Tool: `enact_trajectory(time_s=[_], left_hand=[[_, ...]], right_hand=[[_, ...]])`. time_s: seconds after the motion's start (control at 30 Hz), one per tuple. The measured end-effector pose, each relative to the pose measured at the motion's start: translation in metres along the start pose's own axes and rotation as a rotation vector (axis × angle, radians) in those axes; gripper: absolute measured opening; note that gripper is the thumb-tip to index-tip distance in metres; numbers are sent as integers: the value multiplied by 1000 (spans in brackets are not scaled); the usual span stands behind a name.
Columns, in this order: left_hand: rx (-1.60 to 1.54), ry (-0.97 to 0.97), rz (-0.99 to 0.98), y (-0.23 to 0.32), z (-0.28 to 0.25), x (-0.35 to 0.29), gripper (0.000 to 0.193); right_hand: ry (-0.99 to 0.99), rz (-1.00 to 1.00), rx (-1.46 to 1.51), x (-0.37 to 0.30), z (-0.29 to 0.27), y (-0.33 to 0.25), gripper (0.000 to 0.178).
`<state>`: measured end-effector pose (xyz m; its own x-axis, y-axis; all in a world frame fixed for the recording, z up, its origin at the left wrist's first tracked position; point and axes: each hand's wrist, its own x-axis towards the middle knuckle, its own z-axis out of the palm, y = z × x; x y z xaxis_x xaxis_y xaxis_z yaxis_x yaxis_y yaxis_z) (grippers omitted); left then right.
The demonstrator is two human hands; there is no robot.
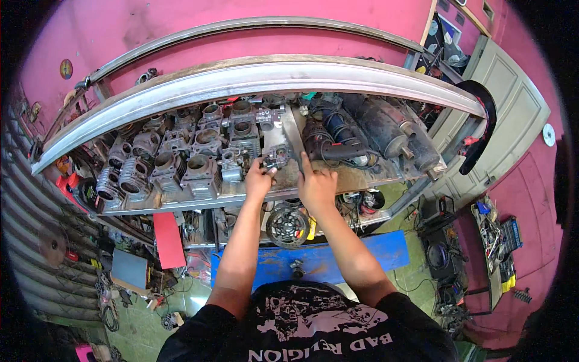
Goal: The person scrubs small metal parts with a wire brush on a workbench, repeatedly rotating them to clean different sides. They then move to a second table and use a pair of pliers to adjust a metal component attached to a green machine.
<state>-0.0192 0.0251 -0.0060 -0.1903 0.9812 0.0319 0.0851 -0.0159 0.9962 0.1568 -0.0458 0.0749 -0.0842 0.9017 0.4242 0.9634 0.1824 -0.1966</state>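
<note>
My left hand [259, 181] is at the front of the shelf, its fingers and thumb closed on the near edge of a small metal carburetor [277, 156]. To the right, my right hand [318, 188] has its index finger stretched forward, the tip at the lower end of a flat grey metal strip [293, 130]. Its other fingers are loosely bent, with nothing visible in them. Another carburetor [266, 119] lies farther back, and a third carburetor-like part [232, 165] stands just left of my left hand.
Several engine cylinders [201, 175] fill the shelf's left side. A corded power tool [341, 151] and dark exhaust mufflers [386, 133] lie on the right. A pale rail [289, 69] spans above the shelf. Below are a round wheel-like part [288, 227] and a blue bench [380, 252].
</note>
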Motion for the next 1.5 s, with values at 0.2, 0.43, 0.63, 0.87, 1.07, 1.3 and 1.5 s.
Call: enact_trajectory(time_s=[0.2,0.43,0.63,0.87,1.07,1.3,1.5], left_hand=[[68,99,120,-3,-4,-7,49],[598,307,372,13,14,-27,69],[722,219,352,40,11,-30,61],[540,208,301,55,19,-35,35],[-38,335,132,37,24,-30,29],[81,415,20,1,8,-19,50],[-55,281,-257,8,-6,-11,51]], right_hand=[[202,-227,17,-63,7,19,61],[96,-224,182,-30,0,44,62],[95,-367,274,-62,-16,83,59],[-43,-223,459,-90,-33,120,59],[132,-198,488,-50,-16,99,60],[65,-190,347,-42,15,41,67],[115,-212,282,-79,20,34,67]])
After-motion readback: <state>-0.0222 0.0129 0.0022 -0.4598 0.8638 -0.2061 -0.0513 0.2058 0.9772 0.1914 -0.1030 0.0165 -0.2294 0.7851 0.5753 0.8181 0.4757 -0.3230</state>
